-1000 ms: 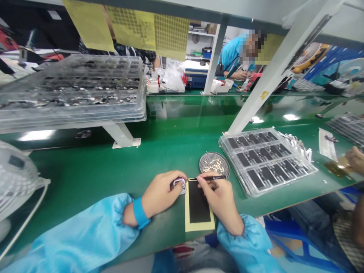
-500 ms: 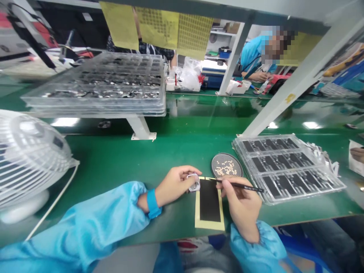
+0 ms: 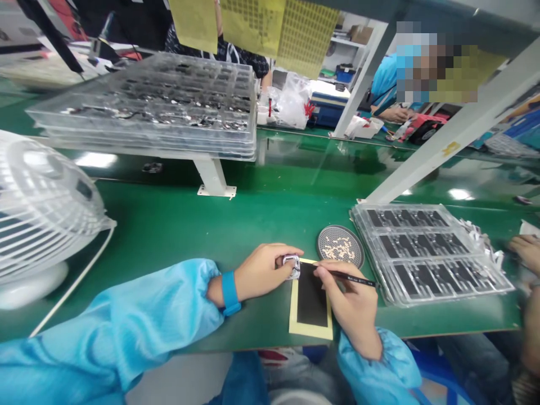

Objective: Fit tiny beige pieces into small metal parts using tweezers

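Observation:
Between the thumb and fingers of my left hand [image 3: 259, 273] is a small silvery square casing [image 3: 297, 268], tilted up over the top left corner of a black sheet [image 3: 312, 304]. That sheet lies on a yellow backing [image 3: 310, 331]. My right hand [image 3: 354, 306] pinches slim black tweezers [image 3: 352, 277] like a pen, above the sheet's right side. Their tip reaches close to the casing; whether it touches, or carries a tiny part, I cannot tell. Just behind my right hand, a round grey dish [image 3: 322, 242] holds many tiny pale pieces.
Stacked clear trays [image 3: 390, 298] with dark parts stand to the right. More trays [image 3: 147, 138] sit on a raised shelf, left. A white fan [image 3: 42, 225] is at far left. A slanted white post [image 3: 413, 163] rises behind. Another person's hand [image 3: 527, 250] is at the right edge.
My right hand has moved left, bringing the tweezers' tip from the black sheet's top edge to the casing. The casing is tipped up more. Another person's hand has appeared at the right.

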`<state>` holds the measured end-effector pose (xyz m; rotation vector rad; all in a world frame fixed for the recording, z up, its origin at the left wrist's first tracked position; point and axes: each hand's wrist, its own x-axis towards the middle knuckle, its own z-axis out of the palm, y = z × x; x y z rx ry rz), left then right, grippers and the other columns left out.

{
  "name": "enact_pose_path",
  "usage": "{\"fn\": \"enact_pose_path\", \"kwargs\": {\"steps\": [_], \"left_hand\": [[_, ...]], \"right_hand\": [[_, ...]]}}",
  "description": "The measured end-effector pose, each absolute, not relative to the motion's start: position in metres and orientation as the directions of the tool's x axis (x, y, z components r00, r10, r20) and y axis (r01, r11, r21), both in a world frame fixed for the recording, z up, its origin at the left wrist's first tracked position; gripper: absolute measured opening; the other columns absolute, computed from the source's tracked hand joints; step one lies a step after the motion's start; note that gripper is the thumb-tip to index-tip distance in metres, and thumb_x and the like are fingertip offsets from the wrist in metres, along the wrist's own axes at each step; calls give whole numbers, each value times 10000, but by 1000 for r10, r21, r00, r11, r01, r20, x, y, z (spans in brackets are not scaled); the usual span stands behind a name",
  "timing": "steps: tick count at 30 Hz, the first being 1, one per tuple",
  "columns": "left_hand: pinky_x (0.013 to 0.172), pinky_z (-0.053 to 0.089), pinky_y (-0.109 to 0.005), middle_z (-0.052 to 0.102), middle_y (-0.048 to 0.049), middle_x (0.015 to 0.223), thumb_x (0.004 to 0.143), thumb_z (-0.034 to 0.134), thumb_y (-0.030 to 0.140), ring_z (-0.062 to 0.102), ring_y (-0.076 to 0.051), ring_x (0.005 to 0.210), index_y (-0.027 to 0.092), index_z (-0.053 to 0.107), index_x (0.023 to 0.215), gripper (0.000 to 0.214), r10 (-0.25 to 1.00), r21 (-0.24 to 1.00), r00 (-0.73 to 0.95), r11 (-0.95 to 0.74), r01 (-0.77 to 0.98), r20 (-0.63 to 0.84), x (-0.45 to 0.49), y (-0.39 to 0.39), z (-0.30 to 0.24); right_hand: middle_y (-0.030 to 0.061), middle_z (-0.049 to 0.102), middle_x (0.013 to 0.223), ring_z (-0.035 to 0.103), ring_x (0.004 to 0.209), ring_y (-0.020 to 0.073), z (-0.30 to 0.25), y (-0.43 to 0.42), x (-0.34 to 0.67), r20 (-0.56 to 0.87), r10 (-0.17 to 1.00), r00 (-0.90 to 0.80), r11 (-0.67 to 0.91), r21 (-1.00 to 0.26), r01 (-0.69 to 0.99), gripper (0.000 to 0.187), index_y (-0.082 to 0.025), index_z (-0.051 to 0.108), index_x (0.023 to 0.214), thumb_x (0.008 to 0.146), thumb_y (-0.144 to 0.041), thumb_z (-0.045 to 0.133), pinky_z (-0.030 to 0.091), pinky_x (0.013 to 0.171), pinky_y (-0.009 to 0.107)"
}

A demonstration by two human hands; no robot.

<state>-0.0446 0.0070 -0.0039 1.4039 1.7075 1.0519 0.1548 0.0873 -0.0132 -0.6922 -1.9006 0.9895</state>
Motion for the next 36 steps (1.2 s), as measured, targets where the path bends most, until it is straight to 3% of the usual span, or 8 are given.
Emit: {"fn": "enact_pose_path", "kwargs": {"steps": [5, 13, 16, 18, 24, 36], "left_hand": [[689, 450, -254, 720, 10, 1028, 854, 574, 183, 598, -134, 763, 269, 724, 1163, 353, 984, 893, -179, 82, 442, -2, -44, 6, -4], [607, 406, -232, 689, 17, 881, 879, 571, 205, 514, -98, 626, 262, 726, 1154, 321, 983, 897, -185, 78, 435, 4, -44, 7, -5], [602, 404, -228, 676, 10, 857, 865, 577, 195, 516, -102, 638, 248, 727, 1152, 328, 982, 898, -187, 73, 435, 11, -44, 7, -6], [604, 406, -227, 672, 7, 847, 858, 577, 187, 516, -105, 644, 242, 725, 1158, 338, 982, 898, -187, 71, 434, 13, -45, 8, -7], [613, 416, -227, 700, 0, 943, 847, 572, 170, 526, -104, 656, 250, 725, 1159, 356, 983, 907, -182, 73, 414, 4, -46, 8, -7], [710, 491, -260, 716, -25, 1012, 794, 581, 123, 624, -145, 754, 255, 703, 1206, 449, 996, 896, -92, 26, 443, 17, -48, 6, -4]], "right_hand": [[17, 726, 961, 696, 854, 145, -10, 89, 154, 471, 731, -493, 590, -799, 112, 129, -229, 719, 971, 868, -150, 728, 596, 704, 242], [26, 723, 977, 693, 917, 136, -8, 85, 148, 572, 630, -526, 711, -696, 95, 205, -211, 684, 1013, 861, -74, 711, 573, 818, 244], [41, 710, 997, 682, 929, 139, -9, 82, 145, 605, 585, -540, 749, -659, 73, 243, -201, 660, 1037, 862, -34, 686, 569, 791, 245], [55, 700, 1019, 675, 948, 144, -8, 81, 144, 602, 584, -544, 748, -659, 74, 249, -195, 652, 1050, 867, -27, 672, 566, 772, 244], [69, 698, 1040, 668, 1009, 179, -6, 80, 148, 640, 576, -509, 744, -668, 2, 278, -191, 650, 1051, 858, 8, 655, 551, 921, 337], [55, 714, 1039, 683, 998, 190, -7, 80, 150, 521, 647, -556, 595, -801, -58, 261, -221, 663, 1036, 865, -24, 669, 572, 872, 339]]}}
